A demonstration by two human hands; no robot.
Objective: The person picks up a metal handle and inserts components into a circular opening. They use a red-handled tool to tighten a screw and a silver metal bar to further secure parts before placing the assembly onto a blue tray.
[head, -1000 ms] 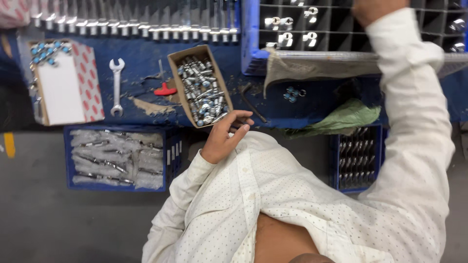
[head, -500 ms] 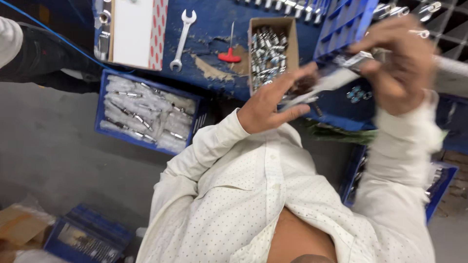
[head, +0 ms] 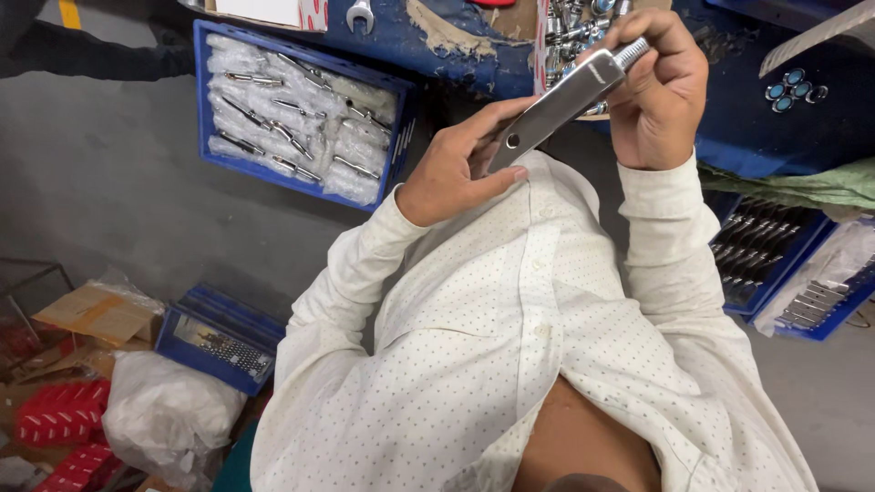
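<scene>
— What sits closest to the camera?

— A white dotted shirt [head: 510,364], with both sleeves rising toward the grip. At the top of the sleeves the two hands share one long metal handle [head: 558,107].

— How is it held?

— The left hand [head: 456,169] is curled around the lower end, thumb along the bottom edge and fingers behind it. The right hand [head: 658,87] is closed around the upper end, fingertips pinching near the ribbed tip. So both hands are clamped on the same piece, which hangs in the air above the chest, touching nothing else.

— Which way does it run?

— Its long axis is diagonal: the end with a small round hole sits low by the left hand, and the ribbed end points up and away toward the right hand and the bench.

— And beyond the grip?

— Just past the right hand's fingers is a cardboard box of metal fittings [head: 570,27] on the blue workbench [head: 456,46]. Out past the left hand, on the floor, stands a blue crate [head: 296,114] of parts wrapped in clear plastic. On the right-hand side, lower, are more blue crates [head: 775,260] with dark and silvery parts, under green cloth [head: 802,187]. A spanner [head: 361,13] lies at the far edge of the bench, cut off.
</scene>
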